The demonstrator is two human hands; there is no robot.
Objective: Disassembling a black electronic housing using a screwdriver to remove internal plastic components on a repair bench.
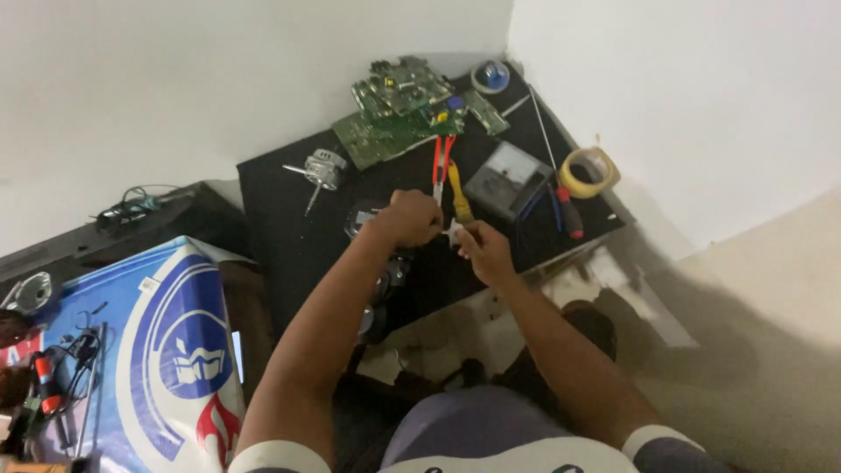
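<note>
A small pale part [453, 231] is pinched between closed fingers of left hand [410, 219] and right hand [484, 251], yellow-handled tool [459, 197] lying lengthwise just beyond on the worktop [280, 228].

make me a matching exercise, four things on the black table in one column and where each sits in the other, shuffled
Things:
1. green circuit boards
2. roll of yellowish tape
3. small motor with a shaft
4. red-handled pliers

Places:
A. right edge of the table
B. just beyond the left hand
C. far end, near the wall corner
D. left part of the table, in front of the boards

Pairs: 1-C, 2-A, 3-D, 4-B
</note>
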